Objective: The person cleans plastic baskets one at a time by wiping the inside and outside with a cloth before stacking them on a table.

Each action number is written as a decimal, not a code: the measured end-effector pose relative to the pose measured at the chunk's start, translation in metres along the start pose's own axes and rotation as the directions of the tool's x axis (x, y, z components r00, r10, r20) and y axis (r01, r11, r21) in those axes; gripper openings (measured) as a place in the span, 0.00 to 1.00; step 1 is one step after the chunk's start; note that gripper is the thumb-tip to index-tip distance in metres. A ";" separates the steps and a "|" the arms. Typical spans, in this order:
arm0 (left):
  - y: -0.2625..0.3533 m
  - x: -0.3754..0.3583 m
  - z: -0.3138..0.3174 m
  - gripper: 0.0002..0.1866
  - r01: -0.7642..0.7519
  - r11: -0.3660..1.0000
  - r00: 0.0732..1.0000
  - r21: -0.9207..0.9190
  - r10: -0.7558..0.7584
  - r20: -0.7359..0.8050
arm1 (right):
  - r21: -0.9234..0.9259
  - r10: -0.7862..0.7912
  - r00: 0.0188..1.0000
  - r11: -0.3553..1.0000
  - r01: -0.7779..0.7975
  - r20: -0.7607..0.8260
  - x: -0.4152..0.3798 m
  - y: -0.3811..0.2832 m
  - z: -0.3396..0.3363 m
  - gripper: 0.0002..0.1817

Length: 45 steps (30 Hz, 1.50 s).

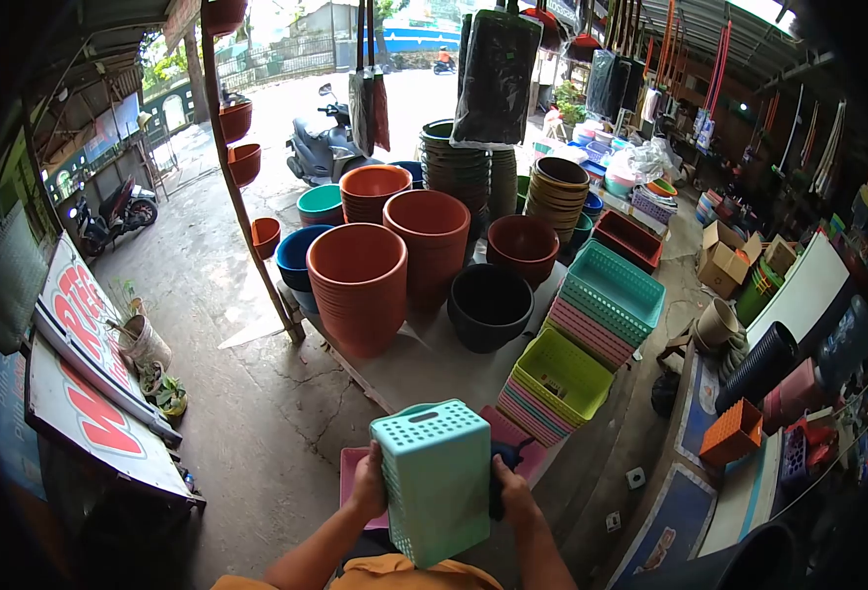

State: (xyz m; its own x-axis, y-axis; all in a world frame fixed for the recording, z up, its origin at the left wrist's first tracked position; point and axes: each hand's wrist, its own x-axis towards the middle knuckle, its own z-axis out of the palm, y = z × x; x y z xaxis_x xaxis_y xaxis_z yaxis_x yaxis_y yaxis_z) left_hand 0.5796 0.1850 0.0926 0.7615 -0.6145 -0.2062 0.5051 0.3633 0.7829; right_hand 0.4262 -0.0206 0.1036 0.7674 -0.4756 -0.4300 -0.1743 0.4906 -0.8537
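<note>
A mint basket (441, 482) is nearest, held up on end in front of the orange shirt (409, 573), its plain face toward the camera and its holed, slotted end up; its mouth is out of view, so any contents are hidden. The left hand (368, 488) grips its left side, while the right hand (514, 495) is closed at the other side around a dark object (502, 469) too hidden to name; both forearms reach forward from below, elbows out. Behind the mint basket, pink plastic (355, 470) shows at the left. Beyond, on the table (385, 369), a lime basket (567, 372) tops a pastel stack, a small brownish patch inside it, and a teal basket (611, 285) sits on pink ones. Left of these are a black pot (491, 307) and nested terracotta pots (357, 285), then, farther off, a tall stack of green pots (450, 162), and past the table a parked scooter (328, 146)
</note>
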 end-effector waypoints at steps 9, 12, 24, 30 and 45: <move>-0.021 -0.011 -0.010 0.33 -0.279 0.892 0.960 0.355 0.243 0.142 | -0.825 -0.714 0.666 0.231 0.516 0.217 0.018 -0.014 0.000 0.25; -0.018 -0.010 -0.007 0.32 -0.206 0.956 0.978 0.208 0.197 0.060 | -0.336 -0.582 0.813 0.766 0.548 -0.002 -0.013 -0.044 0.052 0.30; 0.020 -0.011 0.020 0.31 -0.149 0.988 0.989 0.036 0.149 0.010 | -0.493 -0.583 0.199 -0.403 0.771 0.788 -0.058 0.023 0.094 0.44; 0.036 0.001 0.017 0.39 -0.221 0.966 0.975 -0.136 0.221 -0.011 | -0.703 -0.706 0.630 0.266 0.659 0.324 -0.040 0.020 0.059 0.46; 0.046 0.011 -0.017 0.37 -0.248 0.928 0.954 -0.279 0.183 -0.239 | -0.212 -0.385 0.856 0.920 0.329 -0.345 -0.012 0.118 -0.025 0.22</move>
State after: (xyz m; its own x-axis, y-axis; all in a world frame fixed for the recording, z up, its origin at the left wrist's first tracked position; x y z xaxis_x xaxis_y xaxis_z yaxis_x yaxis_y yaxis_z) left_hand 0.6184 0.2067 0.1166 0.9156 -0.3523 -0.1936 0.3932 0.6846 0.6138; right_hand 0.3814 0.0243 0.0007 0.5114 -0.8478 -0.1403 -0.0393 0.1401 -0.9894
